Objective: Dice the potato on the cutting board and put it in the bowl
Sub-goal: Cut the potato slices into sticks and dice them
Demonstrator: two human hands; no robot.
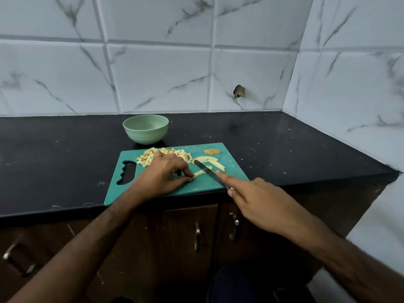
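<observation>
A green cutting board (pixel 203 184) lies on a black counter (pixel 65 162), its near edge reaching the counter's front lip and its near left corner jutting slightly past it; the handle cutout sits at the board's left end. On the far left part of the board is a heap of potato cubes (pixel 148 157), running up close to the far edge. Right of the heap lie a few long potato strips (pixel 209 161), and past them, near the far right corner, a small brown piece of peel (pixel 212 151). The left hand (pixel 162 176) rests on the board's middle, fingers curled, with fingertips and thumb pinching the end of a potato stick (pixel 197 174) that lies crosswise. The right hand (pixel 260 200) hangs over the board's near right corner and the counter lip, gripping a knife (pixel 206 170) with the forefinger stretched straight along the back of the blade and the other fingers folded round the handle, which is hidden. The blade slants across the stick, its tip near the strips. A pale green bowl (pixel 145 129) stands on the counter just behind the board's far edge, apart from it, with nothing visible inside. Bare counter stretches wide to the left and to the right as far as the tiled side wall (pixel 349 84). Cabinet doors (pixel 190 232) with metal handles sit below the counter.
</observation>
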